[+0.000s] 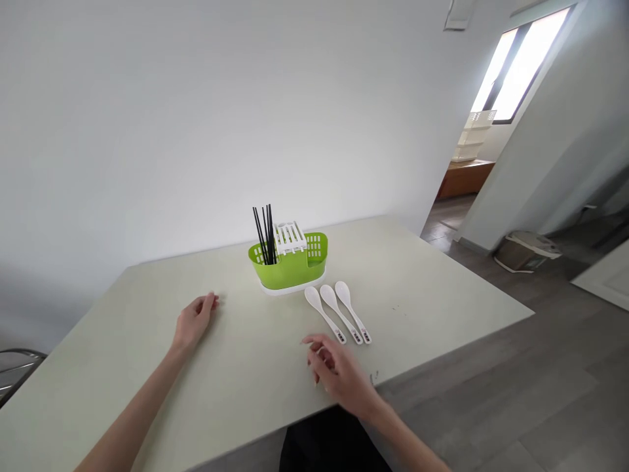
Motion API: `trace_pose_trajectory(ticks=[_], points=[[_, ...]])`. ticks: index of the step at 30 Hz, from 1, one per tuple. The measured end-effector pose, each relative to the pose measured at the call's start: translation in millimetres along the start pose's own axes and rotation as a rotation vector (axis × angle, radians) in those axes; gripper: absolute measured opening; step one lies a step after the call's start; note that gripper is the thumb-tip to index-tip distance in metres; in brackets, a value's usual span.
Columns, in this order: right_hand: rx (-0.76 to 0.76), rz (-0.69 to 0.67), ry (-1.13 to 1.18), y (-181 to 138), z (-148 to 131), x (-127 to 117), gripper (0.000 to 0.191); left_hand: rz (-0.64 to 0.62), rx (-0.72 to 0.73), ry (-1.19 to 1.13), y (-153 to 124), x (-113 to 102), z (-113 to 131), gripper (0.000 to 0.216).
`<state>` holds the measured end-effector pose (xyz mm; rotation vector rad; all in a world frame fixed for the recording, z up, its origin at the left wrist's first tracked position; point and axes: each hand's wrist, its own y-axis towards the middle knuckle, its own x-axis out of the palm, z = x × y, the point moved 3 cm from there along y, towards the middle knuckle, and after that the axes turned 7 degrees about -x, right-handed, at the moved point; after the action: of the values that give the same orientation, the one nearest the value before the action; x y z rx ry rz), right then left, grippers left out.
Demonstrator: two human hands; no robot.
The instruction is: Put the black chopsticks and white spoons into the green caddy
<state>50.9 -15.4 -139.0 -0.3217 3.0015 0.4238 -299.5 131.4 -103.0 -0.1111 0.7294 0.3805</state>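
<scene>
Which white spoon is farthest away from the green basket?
The right spoon of the three: its bowl lies beyond the right end of the green basket, while the left spoon and middle spoon have bowls closer to it.

Right hand (339, 372) near three spoons (329, 297)

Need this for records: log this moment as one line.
left hand: curled, left of green basket; right hand: partly open, near three white spoons; spoons: on table; black chopsticks: in basket

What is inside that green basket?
Black chopsticks stand in the left end of the green basket; a white slotted rack sits across its middle. The basket's front hides whatever lies low inside.
</scene>
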Motion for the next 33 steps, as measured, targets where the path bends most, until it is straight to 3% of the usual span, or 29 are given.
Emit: trace_pose_trajectory(ticks=[4,8,11,14,18,26,29,33], points=[[-0.112,0.170,-0.356,11,-7,-45,0.025,0.030,0.025,0.035,-24,-10,-20,0.058],[-0.044,0.293,-0.738,25,-4,-87,0.019,0.014,0.057,0.083,-43,-13,-15,0.058],[0.119,0.256,-0.946,34,6,-105,0.021,0.004,0.070,0.094,-53,-14,-10,0.059],[0.282,0.135,-1.057,38,16,-112,0.030,-0.008,0.079,0.095,-60,-16,-9,0.061],[0.389,0.018,-1.098,38,22,-113,0.027,-0.022,0.101,0.101,-66,-17,-10,0.062],[0.354,0.037,-1.051,35,23,-124,0.027,-0.023,0.118,0.130,-68,-16,-12,0.059],[0.247,0.106,-1.012,30,17,-128,0.033,-0.012,0.139,0.140,-66,-16,-12,0.059],[-0.050,0.252,-0.890,22,-6,-124,0.034,-0.005,0.150,0.080,-69,-9,-7,0.057]])
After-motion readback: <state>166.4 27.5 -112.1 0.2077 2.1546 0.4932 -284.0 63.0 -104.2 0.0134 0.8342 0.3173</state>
